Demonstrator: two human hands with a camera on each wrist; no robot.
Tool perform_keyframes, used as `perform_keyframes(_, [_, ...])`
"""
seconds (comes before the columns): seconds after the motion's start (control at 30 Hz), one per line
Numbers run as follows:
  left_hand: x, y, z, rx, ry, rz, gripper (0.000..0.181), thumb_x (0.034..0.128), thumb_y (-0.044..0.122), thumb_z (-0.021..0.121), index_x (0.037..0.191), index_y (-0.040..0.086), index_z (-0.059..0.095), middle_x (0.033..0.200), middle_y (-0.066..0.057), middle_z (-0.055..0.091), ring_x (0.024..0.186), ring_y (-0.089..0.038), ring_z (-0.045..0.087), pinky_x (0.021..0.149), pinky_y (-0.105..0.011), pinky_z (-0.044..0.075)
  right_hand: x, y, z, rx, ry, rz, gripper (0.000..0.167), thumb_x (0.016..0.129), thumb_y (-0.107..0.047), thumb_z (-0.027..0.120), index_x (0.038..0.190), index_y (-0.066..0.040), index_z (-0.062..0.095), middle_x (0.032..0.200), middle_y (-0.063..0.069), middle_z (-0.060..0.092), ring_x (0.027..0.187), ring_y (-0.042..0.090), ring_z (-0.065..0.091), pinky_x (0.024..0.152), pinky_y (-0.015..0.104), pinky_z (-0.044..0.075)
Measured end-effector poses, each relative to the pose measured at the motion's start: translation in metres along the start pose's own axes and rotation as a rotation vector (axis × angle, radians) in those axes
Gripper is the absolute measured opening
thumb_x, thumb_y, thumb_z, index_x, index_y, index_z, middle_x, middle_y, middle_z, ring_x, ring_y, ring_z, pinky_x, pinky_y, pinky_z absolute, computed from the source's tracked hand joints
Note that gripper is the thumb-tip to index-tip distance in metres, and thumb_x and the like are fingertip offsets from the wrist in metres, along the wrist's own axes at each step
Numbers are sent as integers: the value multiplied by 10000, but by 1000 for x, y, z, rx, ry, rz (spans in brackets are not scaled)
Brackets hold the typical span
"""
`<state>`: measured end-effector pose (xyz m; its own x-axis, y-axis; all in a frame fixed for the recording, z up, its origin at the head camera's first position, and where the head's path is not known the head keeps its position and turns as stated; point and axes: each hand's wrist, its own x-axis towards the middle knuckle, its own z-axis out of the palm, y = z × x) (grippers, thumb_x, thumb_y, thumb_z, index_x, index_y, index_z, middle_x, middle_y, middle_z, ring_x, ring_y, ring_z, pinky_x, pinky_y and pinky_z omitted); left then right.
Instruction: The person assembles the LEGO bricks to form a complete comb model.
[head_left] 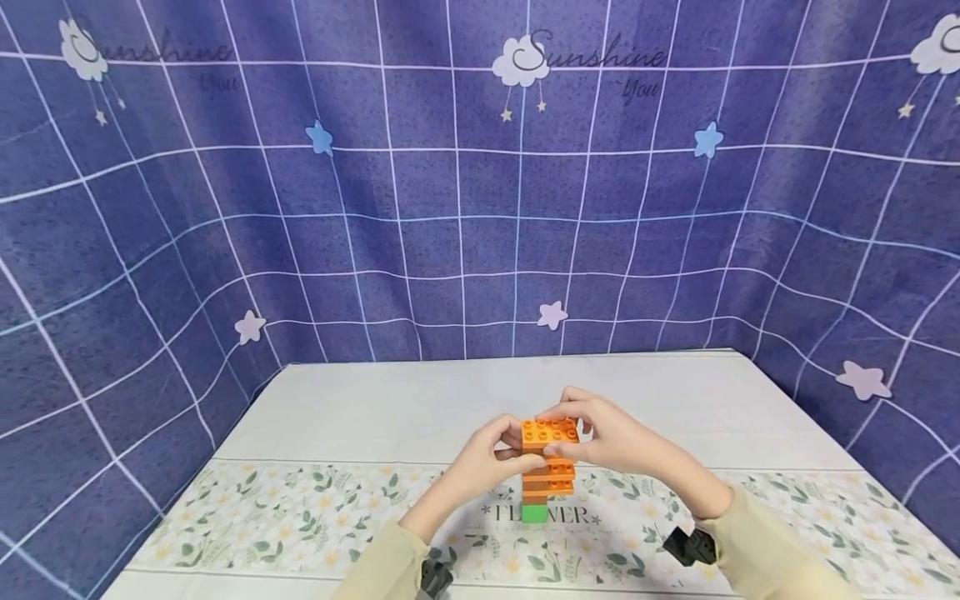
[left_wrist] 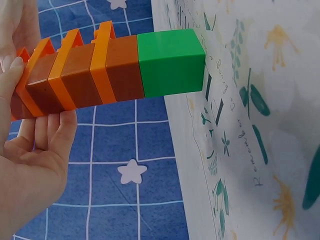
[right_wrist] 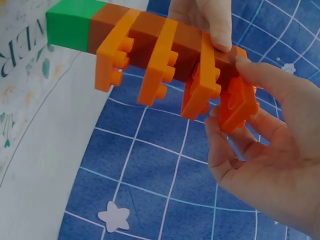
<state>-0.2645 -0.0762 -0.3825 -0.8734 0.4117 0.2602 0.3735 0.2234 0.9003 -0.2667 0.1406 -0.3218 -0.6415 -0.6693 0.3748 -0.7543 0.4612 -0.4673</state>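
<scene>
A tower of building blocks stands upright on the table in front of me. Its base is a green block (head_left: 535, 513), with brown blocks (left_wrist: 125, 70) and thin orange plates (right_wrist: 160, 62) alternating above. The plates jut out to the right, studs up. My left hand (head_left: 483, 467) grips the upper tower from the left, thumb at the front and fingers behind. On the right, my right hand (head_left: 611, 433) pinches the topmost orange plate (head_left: 543, 433) between thumb and fingers. Whether that plate is fully pressed down, I cannot tell.
The white table (head_left: 360, 408) has a floral printed band with lettering beneath the tower. A blue checked curtain (head_left: 420, 208) with stars and clouds hangs behind and along both sides. Dark wrist devices (head_left: 690, 546) sit at both sleeves.
</scene>
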Motion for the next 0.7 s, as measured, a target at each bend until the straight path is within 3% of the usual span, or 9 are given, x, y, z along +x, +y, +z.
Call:
perform_keyframes(0.17, [0,0,0,4,1,-4,304,824,233,730,996,63,546,990,-34,572,928,-136,561,891,-206,512,-3,5,4,16,43,-26,337,854,-289,686,1159,-149,655,922,-102,553,786,39,476,663,266,492])
perform_keyframes(0.4, [-1,0,1,13,-7,-13,306,832,240,722,1019,73,548,988,-35,573,932,-135,558,896,-210,509,-11,19,17,76,190,-96,374,818,-227,729,1173,-151,636,1018,-85,629,857,45,546,751,252,508])
perform_keyframes(0.53, [-2,0,2,12,-2,-16,312,834,251,720,1038,85,552,982,-41,569,942,-136,558,904,-208,505,-17,21,20,92,249,-18,355,797,-239,750,1125,-194,623,1065,-80,652,921,54,577,838,300,514])
perform_keyframes(0.7, [-3,-3,2,26,19,-12,362,839,256,715,1075,75,509,1003,-55,554,966,-146,555,932,-230,497,-22,24,22,169,245,62,283,836,-238,715,1095,-220,602,1101,-68,658,944,82,614,875,391,503])
